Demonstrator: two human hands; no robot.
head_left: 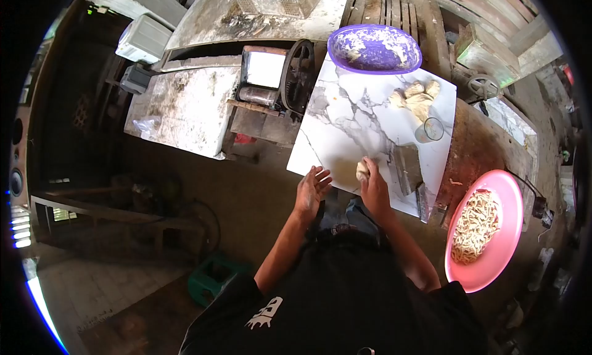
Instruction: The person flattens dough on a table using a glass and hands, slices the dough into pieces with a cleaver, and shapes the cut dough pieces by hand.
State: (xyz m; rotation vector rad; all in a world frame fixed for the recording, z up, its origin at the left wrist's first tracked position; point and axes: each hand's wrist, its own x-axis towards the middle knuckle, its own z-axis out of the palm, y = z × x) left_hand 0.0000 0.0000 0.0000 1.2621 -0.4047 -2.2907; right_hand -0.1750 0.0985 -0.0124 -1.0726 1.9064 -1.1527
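My right hand [375, 191] is closed round a small piece of pale dough [362, 171] over the front part of the marbled board [333, 123]. To its left, my left hand [312, 190] is held up at the board's front edge, fingers apart and nothing in it. Right of my right hand lies a flat grey metal piece [407, 170]. Farther back on the board are several lumps of dough [419, 100], with a clear glass [433, 129] touching or close in front of them.
A purple basin [374, 48] smeared with dough stands at the board's back edge. A roller machine with a wheel [297, 76] is at the left. A pink basin [509, 231] of cut strips sits at the right, and a green stool [213, 280] stands low at left.
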